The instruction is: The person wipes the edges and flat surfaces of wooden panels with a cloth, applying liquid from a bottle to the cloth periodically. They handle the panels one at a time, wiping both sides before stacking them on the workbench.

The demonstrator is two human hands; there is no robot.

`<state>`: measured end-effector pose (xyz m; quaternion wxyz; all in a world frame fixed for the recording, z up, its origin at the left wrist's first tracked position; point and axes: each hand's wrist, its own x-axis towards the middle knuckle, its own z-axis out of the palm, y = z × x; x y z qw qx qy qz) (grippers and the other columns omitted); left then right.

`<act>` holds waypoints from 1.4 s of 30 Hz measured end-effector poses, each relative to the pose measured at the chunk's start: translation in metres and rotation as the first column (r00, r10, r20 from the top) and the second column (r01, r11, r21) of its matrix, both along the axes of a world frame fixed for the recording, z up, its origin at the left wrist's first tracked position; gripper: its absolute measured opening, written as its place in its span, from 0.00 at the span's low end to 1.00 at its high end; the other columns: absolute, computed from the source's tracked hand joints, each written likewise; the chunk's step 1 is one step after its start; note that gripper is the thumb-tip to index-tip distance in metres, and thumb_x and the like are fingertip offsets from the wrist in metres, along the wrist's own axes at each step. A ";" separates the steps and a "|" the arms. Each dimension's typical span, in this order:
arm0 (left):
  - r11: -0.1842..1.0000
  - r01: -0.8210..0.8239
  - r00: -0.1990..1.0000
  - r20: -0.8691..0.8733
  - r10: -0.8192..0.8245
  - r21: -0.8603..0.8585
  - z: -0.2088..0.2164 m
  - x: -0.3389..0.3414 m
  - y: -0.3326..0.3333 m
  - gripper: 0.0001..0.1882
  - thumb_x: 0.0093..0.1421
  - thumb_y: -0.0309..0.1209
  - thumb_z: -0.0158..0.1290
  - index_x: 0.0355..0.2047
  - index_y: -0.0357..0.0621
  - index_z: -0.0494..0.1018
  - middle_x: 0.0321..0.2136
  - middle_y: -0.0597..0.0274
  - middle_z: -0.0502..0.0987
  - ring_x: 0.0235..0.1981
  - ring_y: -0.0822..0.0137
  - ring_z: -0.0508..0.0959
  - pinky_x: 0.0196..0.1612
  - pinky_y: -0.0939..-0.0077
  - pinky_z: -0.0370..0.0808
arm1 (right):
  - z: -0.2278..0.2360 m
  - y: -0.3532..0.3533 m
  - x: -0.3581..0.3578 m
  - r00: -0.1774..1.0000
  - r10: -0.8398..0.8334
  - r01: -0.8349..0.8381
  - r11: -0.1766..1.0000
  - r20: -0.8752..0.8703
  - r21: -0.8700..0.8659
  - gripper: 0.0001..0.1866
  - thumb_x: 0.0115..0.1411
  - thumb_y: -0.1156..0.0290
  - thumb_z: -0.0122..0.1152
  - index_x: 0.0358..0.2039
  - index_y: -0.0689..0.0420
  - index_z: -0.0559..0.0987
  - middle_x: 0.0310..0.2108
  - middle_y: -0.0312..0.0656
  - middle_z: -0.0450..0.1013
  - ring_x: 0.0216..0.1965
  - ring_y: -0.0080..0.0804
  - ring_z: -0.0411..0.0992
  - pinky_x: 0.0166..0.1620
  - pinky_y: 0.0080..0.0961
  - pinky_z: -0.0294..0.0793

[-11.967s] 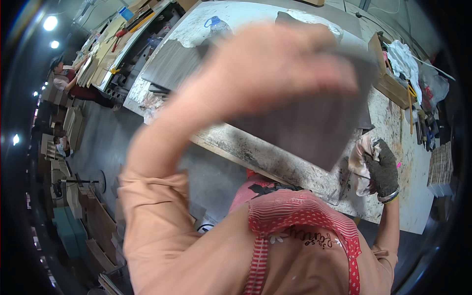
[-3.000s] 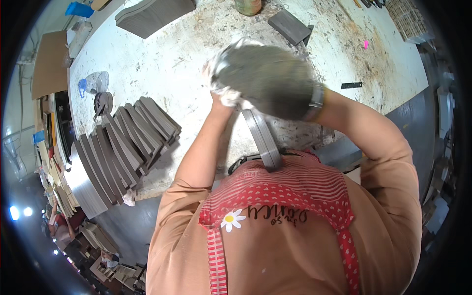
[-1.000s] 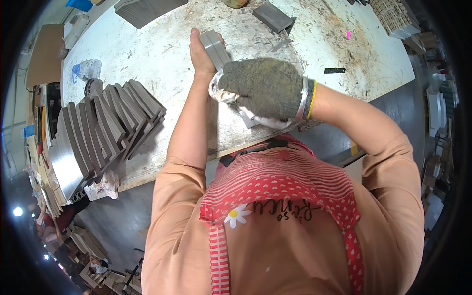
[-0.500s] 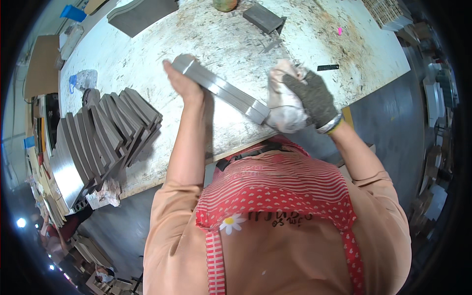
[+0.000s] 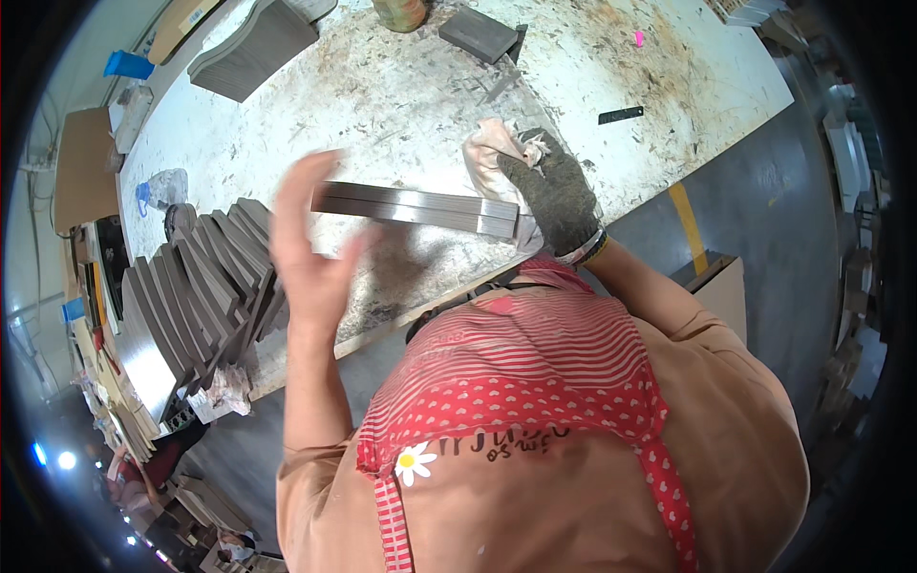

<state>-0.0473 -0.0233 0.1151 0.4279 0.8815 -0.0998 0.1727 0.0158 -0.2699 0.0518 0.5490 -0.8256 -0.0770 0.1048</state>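
A long grey piece with a shiny ridged side (image 5: 420, 207) lies crosswise in front of me, seemingly several thin strips stacked. My bare left hand (image 5: 310, 244) is open around its left end, thumb and fingers apart and a little blurred; I cannot tell if it touches. My right hand (image 5: 559, 196), in a dark work glove, is closed on a crumpled whitish rag (image 5: 487, 158). Part of the rag hangs by the right end of the grey piece.
Several curved grey panels (image 5: 196, 286) stand in a row at the table's left edge. On the worktable (image 5: 401, 115) are a wavy grey block (image 5: 253, 57), a dark flat block (image 5: 478, 35), a jar (image 5: 399, 11), a small black strip (image 5: 621, 116) and a clear bottle (image 5: 164, 189).
My left hand has opened from its hold on the grey piece and shifted left. The piece has turned from slanting to nearly level. My right hand and the rag have moved slightly left.
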 end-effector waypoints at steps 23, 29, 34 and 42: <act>0.502 0.353 0.924 -0.378 -0.056 0.789 -0.015 -0.020 0.005 0.30 0.43 0.32 0.60 0.50 0.53 0.66 0.46 0.65 0.71 0.48 0.64 0.72 0.46 0.67 0.69 | -0.017 0.000 -0.008 0.879 0.447 -0.356 0.847 0.167 -0.394 0.16 0.59 0.69 0.52 0.49 0.49 0.74 0.45 0.45 0.68 0.40 0.38 0.69 0.45 0.32 0.69; 0.590 0.372 0.916 -0.385 -0.109 0.717 -0.003 0.040 0.011 0.22 0.46 0.38 0.59 0.41 0.48 0.70 0.33 0.62 0.76 0.35 0.59 0.76 0.37 0.67 0.72 | 0.003 -0.021 0.019 0.891 0.247 -0.113 0.933 0.381 -0.341 0.17 0.62 0.61 0.53 0.48 0.56 0.73 0.38 0.49 0.70 0.39 0.32 0.70 0.40 0.28 0.71; 0.588 0.370 0.913 -0.400 -0.085 0.719 -0.004 0.055 0.008 0.22 0.47 0.42 0.60 0.40 0.45 0.71 0.28 0.59 0.75 0.32 0.55 0.76 0.33 0.64 0.72 | 0.006 -0.029 0.021 0.996 0.092 -0.092 0.989 0.002 0.114 0.14 0.61 0.67 0.53 0.46 0.56 0.75 0.43 0.48 0.70 0.42 0.36 0.70 0.45 0.29 0.70; 0.773 0.431 0.841 -0.517 -0.158 0.465 0.007 0.058 0.006 0.19 0.55 0.43 0.54 0.41 0.44 0.73 0.35 0.58 0.77 0.39 0.60 0.75 0.46 0.68 0.67 | -0.018 -0.028 0.019 0.796 0.322 -0.092 0.901 0.513 -0.424 0.21 0.50 0.75 0.55 0.48 0.52 0.76 0.45 0.50 0.70 0.45 0.45 0.70 0.46 0.33 0.70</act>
